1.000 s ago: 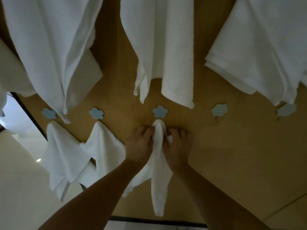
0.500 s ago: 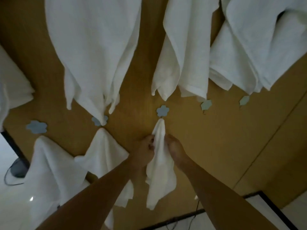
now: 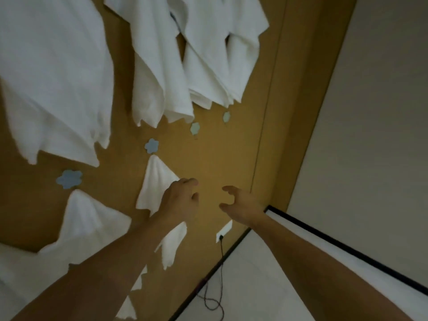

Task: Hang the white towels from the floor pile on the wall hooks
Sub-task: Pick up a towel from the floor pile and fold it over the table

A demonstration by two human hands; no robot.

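Head view, left hand (image 3: pixel 179 200) covering hung towel (image 3: pixel 157 179) (lower half hidden), right hand (image 3: pixel 240 201) empty

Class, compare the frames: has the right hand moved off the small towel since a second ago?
Yes. The right hand now hovers open, right of the small towel hanging under its blue flower hook, no longer touching it.

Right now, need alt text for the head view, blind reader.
Both hands hang free in front of a tan wall: the left hand just off a small white towel hung on a blue flower hook, the right hand empty beside it. Larger white towels hang above; two flower hooks to the right are bare.
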